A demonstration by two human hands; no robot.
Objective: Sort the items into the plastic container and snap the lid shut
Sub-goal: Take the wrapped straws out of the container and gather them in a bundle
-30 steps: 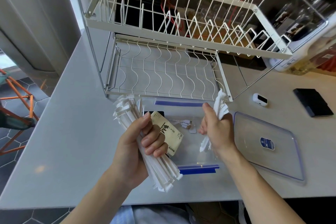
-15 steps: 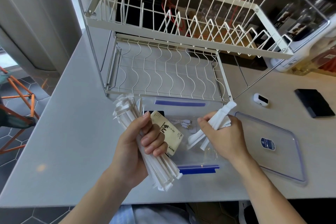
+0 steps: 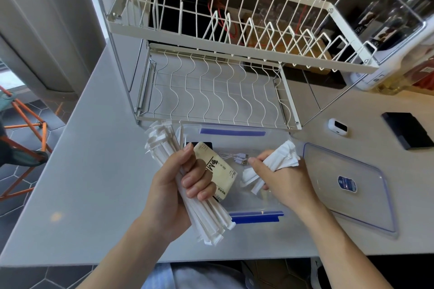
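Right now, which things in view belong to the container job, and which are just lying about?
Part of the job:
- plastic container
- lid, lying to its right
- big bundle of wrapped straws in the left hand
- small bundle in the right hand
- tissue packet
- white cable

Lying about:
- dish rack
- small white device
- black pad

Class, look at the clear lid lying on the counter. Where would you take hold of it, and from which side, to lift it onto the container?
Take the lid by its near long edge, coming from the right with the right hand. It lies flat beside the container, so only its raised blue-tinted rim offers a grip, probably thumb on top, fingers hooked under. That hand holds wrapped sticks now, so it must empty first.
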